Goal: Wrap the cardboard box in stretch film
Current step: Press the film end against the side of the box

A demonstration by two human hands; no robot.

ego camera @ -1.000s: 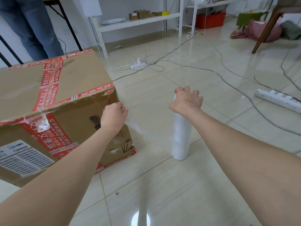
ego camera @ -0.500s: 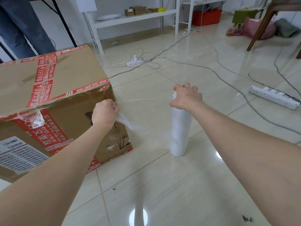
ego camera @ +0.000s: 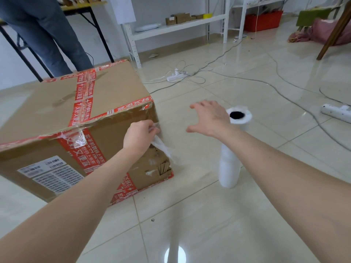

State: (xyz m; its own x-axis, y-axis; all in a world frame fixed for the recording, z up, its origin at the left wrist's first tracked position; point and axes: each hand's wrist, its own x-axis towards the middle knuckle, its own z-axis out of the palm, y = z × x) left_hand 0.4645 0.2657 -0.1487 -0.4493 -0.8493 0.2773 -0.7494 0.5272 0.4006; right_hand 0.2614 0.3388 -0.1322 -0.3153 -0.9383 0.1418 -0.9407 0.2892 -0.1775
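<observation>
A large cardboard box (ego camera: 57,111) with red printed tape sits on the tiled floor at the left. My left hand (ego camera: 138,136) pinches the bunched loose end of the stretch film (ego camera: 161,147) against the box's near right corner. The white stretch film roll (ego camera: 230,160) stands upright on the floor to the right of the box, its dark core showing on top. My right hand (ego camera: 209,118) hovers with fingers spread between the box and the roll's top, holding nothing.
A person in jeans (ego camera: 43,35) stands behind the box by a black-legged table (ego camera: 98,33). Power strips (ego camera: 175,76) (ego camera: 336,111) and cables cross the floor on the right. White shelving (ego camera: 178,27) lines the back wall. A wooden leg (ego camera: 334,33) stands far right.
My right hand has let go of the roll's top and moved left with fingers spread. My left hand has carried the film end to the box's corner. The view has shifted so the box sits further right.
</observation>
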